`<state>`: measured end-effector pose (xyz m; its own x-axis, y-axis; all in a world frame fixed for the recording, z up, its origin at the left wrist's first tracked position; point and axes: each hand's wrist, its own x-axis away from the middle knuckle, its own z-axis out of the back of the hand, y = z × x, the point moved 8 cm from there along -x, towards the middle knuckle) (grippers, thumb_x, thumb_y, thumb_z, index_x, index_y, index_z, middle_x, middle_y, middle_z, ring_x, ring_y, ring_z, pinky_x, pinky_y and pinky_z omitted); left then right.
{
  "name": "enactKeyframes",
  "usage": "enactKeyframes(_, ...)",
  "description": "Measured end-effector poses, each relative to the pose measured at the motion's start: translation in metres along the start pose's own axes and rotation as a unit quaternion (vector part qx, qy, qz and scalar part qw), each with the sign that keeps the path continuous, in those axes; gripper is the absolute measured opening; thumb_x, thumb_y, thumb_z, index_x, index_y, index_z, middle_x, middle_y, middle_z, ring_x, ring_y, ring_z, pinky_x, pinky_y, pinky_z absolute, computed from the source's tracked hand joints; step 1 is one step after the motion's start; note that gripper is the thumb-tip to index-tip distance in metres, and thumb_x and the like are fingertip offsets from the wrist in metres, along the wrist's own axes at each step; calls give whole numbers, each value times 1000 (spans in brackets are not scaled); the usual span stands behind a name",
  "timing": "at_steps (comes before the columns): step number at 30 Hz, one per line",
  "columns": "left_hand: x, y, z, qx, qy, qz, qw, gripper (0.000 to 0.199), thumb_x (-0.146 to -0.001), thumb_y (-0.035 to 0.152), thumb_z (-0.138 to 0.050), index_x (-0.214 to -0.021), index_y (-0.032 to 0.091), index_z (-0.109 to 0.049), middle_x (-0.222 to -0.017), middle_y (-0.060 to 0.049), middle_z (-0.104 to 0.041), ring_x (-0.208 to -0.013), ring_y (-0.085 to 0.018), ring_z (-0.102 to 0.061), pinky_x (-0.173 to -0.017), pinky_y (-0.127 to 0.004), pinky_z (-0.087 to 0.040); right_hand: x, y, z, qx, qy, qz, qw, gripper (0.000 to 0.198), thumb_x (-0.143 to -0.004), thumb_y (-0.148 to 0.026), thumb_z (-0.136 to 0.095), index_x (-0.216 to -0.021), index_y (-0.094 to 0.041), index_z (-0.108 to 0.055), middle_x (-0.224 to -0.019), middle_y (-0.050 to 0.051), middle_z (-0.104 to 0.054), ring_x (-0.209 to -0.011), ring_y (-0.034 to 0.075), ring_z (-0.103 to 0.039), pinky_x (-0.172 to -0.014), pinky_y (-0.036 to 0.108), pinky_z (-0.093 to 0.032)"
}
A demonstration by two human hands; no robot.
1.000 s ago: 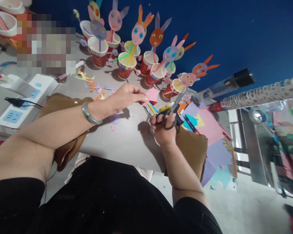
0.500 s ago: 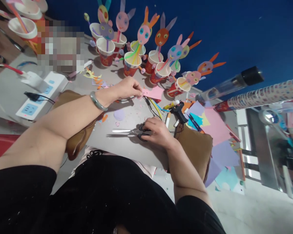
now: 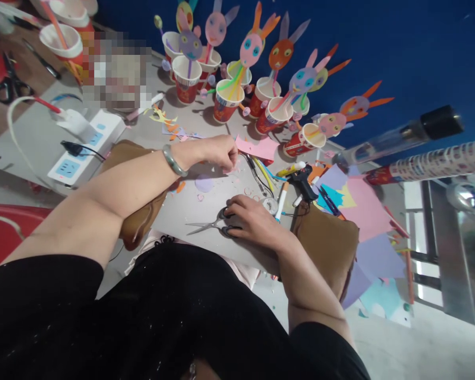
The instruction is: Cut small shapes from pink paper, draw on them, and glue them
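My left hand [image 3: 222, 152], with a bangle [image 3: 174, 161] on its wrist, has its fingers curled together and pointing down near small pink scraps. What they hold, if anything, is hidden. Just beyond them lies a pink paper piece [image 3: 263, 150] with a cut edge. My right hand [image 3: 255, 220] rests low over the table, fingers at the black handles of a pair of scissors [image 3: 206, 227]. The scissors' blades point left and are slightly apart. A lilac paper oval [image 3: 204, 182] lies between the two hands.
Red paper cups [image 3: 227, 105] with paper rabbit-like heads stand along the back. Right of my hands are a glue gun [image 3: 305, 182], a marker [image 3: 282, 201], a tape roll [image 3: 269, 205] and coloured paper [image 3: 360, 206]. A power strip [image 3: 89, 148] lies left; brown cushions [image 3: 326, 245] flank the table edge.
My left hand has come away from the pink paper and its fingers have curled downward. The scissors have turned flatter, blades now visibly apart. The whole view has shifted, moving the scene rightward.
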<state>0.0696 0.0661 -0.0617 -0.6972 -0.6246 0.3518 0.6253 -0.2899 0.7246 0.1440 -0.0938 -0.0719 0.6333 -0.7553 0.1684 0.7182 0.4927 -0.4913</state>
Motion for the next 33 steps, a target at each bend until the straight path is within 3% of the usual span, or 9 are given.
enactKeyframes(3, 1, 2, 1, -49, 6, -3, 999, 19, -59, 7, -67, -74, 13, -77, -63, -2, -65, -60, -14, -54, -59, -30, -36, 2, -3, 6, 33, 23, 5, 999, 34, -84, -33, -77, -114, -22, -67, -126, 13, -63, -115, 29, -59, -97, 44, -45)
enactKeyframes(7, 5, -1, 9, -136, 32, 35, 990, 31, -63, 7, -67, -91, 12, -80, -65, -3, -66, -64, -17, -58, -63, -29, -38, -10, -5, 9, 54, 46, -9, 997, 21, -93, -37, -68, -106, -20, -69, -110, 10, -72, -105, 27, -64, -94, 42, -43)
enactKeyframes(9, 8, -2, 11, -169, 28, 53, 984, 37, -65, 8, -67, -99, 11, -79, -69, -4, -68, -69, -19, -61, -65, -30, -40, -25, -6, 10, 62, 63, -25, 996, 21, -96, -36, -62, -107, -19, -70, -102, 10, -73, -98, 25, -66, -90, 40, -43)
enactKeyframes(13, 14, -3, 10, -217, 7, 66, 974, 36, -67, 4, -66, -100, 9, -79, -76, -6, -72, -74, -19, -60, -68, -32, -41, -66, -1, 11, 63, 85, -91, 990, 27, -100, -32, -55, -115, -15, -69, -105, 13, -74, -96, 25, -67, -89, 38, -43)
enactKeyframes(19, 13, -15, 8, -245, -18, 92, 965, 28, -72, 7, -71, -99, 7, -79, -74, -7, -73, -81, -19, -60, -75, -31, -41, -108, 4, 8, 87, 69, -172, 979, 25, -94, -25, -61, -114, -11, -68, -117, 19, -70, -108, 32, -64, -93, 45, -45)
enactKeyframes(25, 10, -18, 11, -237, -39, 100, 965, 40, -64, 8, -73, -104, 9, -81, -84, -11, -77, -87, -27, -68, -78, -34, -45, -99, 11, 5, 30, 67, -177, 982, 11, -90, -19, -61, -96, -15, -69, -109, 14, -70, -97, 26, -65, -88, 39, -46)
enactKeyframes(30, 10, -10, 15, -235, -29, 87, 968, 45, -59, 7, -72, -103, 8, -80, -86, -14, -77, -87, -32, -70, -72, -36, -45, -73, 26, 11, -44, 135, -157, 977, 5, -86, -22, -62, -89, -19, -65, -85, 5, -69, -76, 20, -61, -73, 32, -45)
enactKeyframes(33, 10, -10, 14, -236, -19, 83, 968, 40, -59, 7, -74, -98, 8, -80, -74, -9, -73, -78, -26, -67, -69, -34, -43, -57, 32, 20, -8, 202, -141, 969, 14, -84, -15, -57, -96, -19, -63, -90, 7, -69, -80, 21, -62, -75, 33, -47)
